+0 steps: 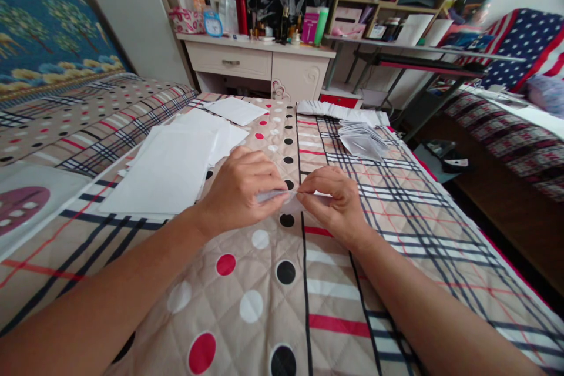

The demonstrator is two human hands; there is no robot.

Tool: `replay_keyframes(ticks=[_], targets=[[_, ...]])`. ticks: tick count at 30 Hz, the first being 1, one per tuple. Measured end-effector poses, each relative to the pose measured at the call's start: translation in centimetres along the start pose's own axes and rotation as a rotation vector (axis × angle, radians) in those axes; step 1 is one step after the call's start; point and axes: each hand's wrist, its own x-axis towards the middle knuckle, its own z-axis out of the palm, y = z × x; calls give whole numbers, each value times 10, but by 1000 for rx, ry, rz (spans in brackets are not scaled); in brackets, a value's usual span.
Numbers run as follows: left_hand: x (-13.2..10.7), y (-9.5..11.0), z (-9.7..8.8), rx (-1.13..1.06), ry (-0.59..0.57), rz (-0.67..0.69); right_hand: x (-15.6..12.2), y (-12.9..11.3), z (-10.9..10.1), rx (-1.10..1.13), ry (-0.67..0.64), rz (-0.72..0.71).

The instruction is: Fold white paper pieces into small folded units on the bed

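Observation:
Both hands meet over the middle of the bed, pinching one small piece of white paper point(269, 194) between them. My left hand point(244, 188) is closed on the paper's left part, with thumb and fingers pressed together. At its right part, my right hand point(332, 200) pinches with thumb and forefinger. The paper looks thin and edge-on, and much of it is hidden by the fingers. Left of my left hand lies a loose stack of white paper sheets point(165, 167). Beyond my right hand is a fanned pile of small folded papers point(362, 140).
A long row of folded white papers point(339, 110) lies at the bed's far right edge. Another white sheet point(237, 110) rests at the far side. The patterned bedspread point(251, 335) covers the bed. Past it stand a white dresser point(229, 61) and a grey desk point(423, 50).

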Motion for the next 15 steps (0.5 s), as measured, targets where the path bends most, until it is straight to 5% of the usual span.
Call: replay_keyframes(ticks=[8, 15], targets=[[-1, -5, 3, -24, -3, -1, 1, 2, -2, 6, 10, -12], [-7, -35, -2, 64, 155, -125, 4, 15, -11, 123, 79, 111]])
